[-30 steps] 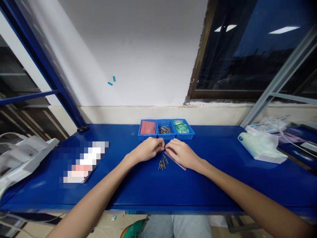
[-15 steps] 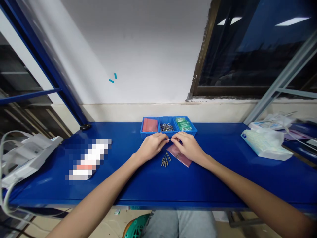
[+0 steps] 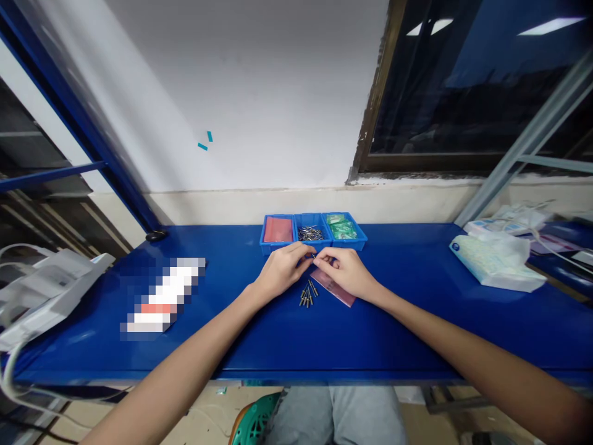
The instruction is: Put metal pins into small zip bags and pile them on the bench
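Observation:
My left hand (image 3: 281,270) and my right hand (image 3: 348,272) meet fingertip to fingertip above the blue table (image 3: 278,334), both pinched on one small metal pin (image 3: 314,256). Just below them lies a loose pile of several metal pins (image 3: 307,295). A small pink bag (image 3: 334,288) lies flat under my right hand, partly covered by it. Behind my hands stands a row of three small blue bins: the left bin (image 3: 278,230) holds pink bags, the middle bin (image 3: 311,233) metal pins, the right bin (image 3: 344,228) green packets.
A white machine with cables (image 3: 44,290) sits at the table's left end. A blurred-out flat object (image 3: 163,296) lies left of centre. A plastic bag of white items (image 3: 495,264) and other packages rest at the right. A small black object (image 3: 155,235) sits by the wall.
The view has shifted slightly. My hands stay together over the pin pile, with the pinched fingertips drawn a little closer than half a second ago.

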### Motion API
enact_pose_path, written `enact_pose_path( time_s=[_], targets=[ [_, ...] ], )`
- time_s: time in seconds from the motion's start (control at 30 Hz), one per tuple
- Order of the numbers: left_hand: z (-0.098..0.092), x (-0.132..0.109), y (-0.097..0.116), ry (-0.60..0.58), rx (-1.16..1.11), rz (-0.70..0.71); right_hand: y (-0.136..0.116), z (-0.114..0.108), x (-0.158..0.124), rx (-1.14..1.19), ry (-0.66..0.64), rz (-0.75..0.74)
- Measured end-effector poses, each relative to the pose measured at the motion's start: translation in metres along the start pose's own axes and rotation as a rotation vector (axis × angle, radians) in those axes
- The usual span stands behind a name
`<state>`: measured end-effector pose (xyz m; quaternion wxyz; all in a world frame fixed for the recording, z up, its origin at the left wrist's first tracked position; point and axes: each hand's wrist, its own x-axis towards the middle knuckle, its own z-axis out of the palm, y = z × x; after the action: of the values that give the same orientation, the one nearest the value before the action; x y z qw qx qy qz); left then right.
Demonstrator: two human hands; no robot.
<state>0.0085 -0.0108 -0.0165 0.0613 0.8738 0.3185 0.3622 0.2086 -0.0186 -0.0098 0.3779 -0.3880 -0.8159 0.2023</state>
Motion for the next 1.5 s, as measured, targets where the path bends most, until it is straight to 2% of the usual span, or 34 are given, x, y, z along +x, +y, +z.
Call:
enact_pose_path(
  time_s=[0.3, 0.47, 0.6, 0.8, 0.97, 1.2, 1.37, 1.5],
  targets=[
    [-0.001, 0.001, 0.003, 0.044, 0.016, -0.019, 0.005, -0.004, 0.004, 0.081, 0.071, 0.010],
    [-0.002, 0.004, 0.006, 0.126, -0.074, -0.059, 0.006, -0.001, 0.004, 0.220, -0.052, 0.045],
    [0.000, 0.003, 0.005, 0.155, -0.106, -0.110, 0.008, 0.001, 0.004, 0.252, -0.074, 0.062],
    [0.002, 0.000, 0.001, 0.097, -0.013, 0.034, 0.013, 0.002, 0.004, 0.294, -0.045, 0.098],
    [0.001, -0.001, -0.004, 0.099, 0.025, 0.033, 0.006, 0.000, 0.004, 0.348, -0.077, 0.129],
    [0.000, 0.003, 0.001, 0.103, -0.027, -0.045, 0.011, -0.002, 0.006, 0.226, 0.051, 0.102],
    [-0.002, 0.005, 0.008, 0.123, -0.205, -0.128, 0.010, 0.001, 0.003, 0.221, 0.000, 0.089],
    [-0.001, 0.005, 0.011, 0.124, -0.238, -0.159, 0.006, 0.002, 0.002, 0.245, -0.025, 0.087]
  ],
)
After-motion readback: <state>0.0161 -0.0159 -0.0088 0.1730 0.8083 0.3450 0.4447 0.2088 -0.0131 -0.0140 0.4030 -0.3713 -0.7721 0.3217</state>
